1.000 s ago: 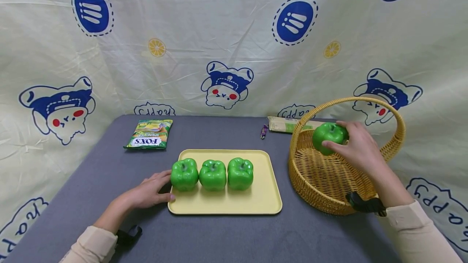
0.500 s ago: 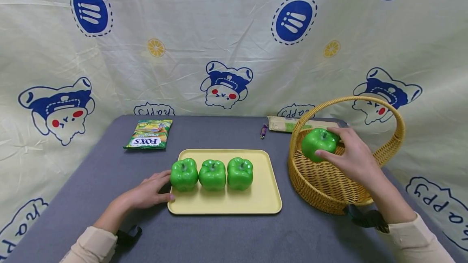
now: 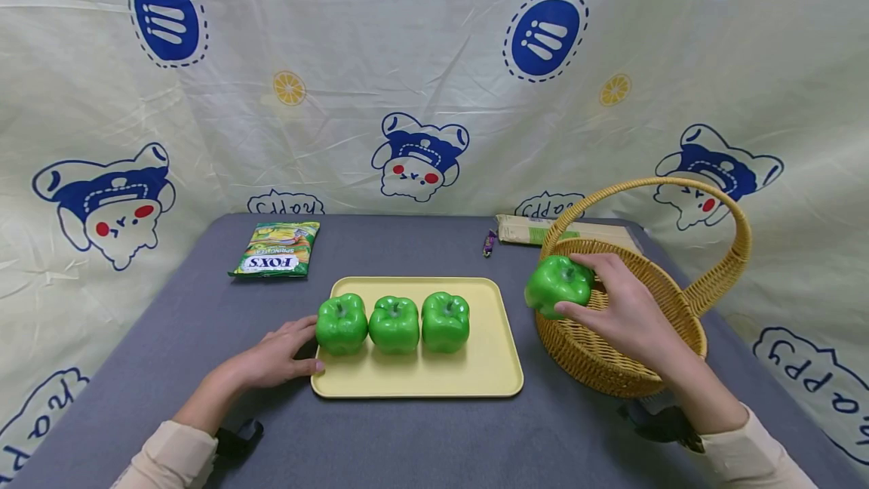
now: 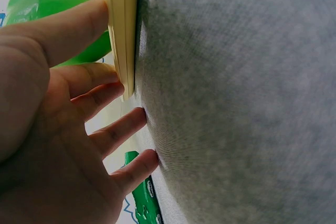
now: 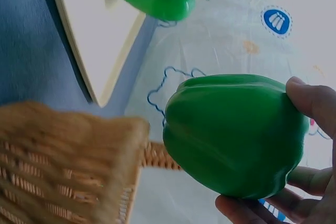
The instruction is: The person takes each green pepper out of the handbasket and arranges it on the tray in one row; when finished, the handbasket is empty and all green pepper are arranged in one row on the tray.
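My right hand (image 3: 627,312) grips a green bell pepper (image 3: 559,287) between thumb and fingers, over the left rim of the wicker basket (image 3: 577,361). In the right wrist view the held pepper (image 5: 231,135) is above the basket's rim. Three more green bell peppers stand in a row on the yellow tray (image 3: 489,345): a left one (image 3: 342,324), a middle one (image 3: 394,325) and a right one (image 3: 445,322). My left hand (image 3: 281,353) rests at the tray's left edge; in the left wrist view its thumb and fingers are spread and touch the tray's side (image 4: 122,35).
A green FOX'S candy bag (image 3: 277,250) lies at the back left of the grey table (image 3: 407,444). Behind the basket lies a flat beige package (image 3: 519,230), with a small purple wrapped candy (image 3: 489,243) beside it. The basket's tall handle (image 3: 736,247) arches above its right side.
My right hand has carried the pepper leftward and nearer, from over the basket's inside to its left rim. The left hand and the tray have stayed in place.
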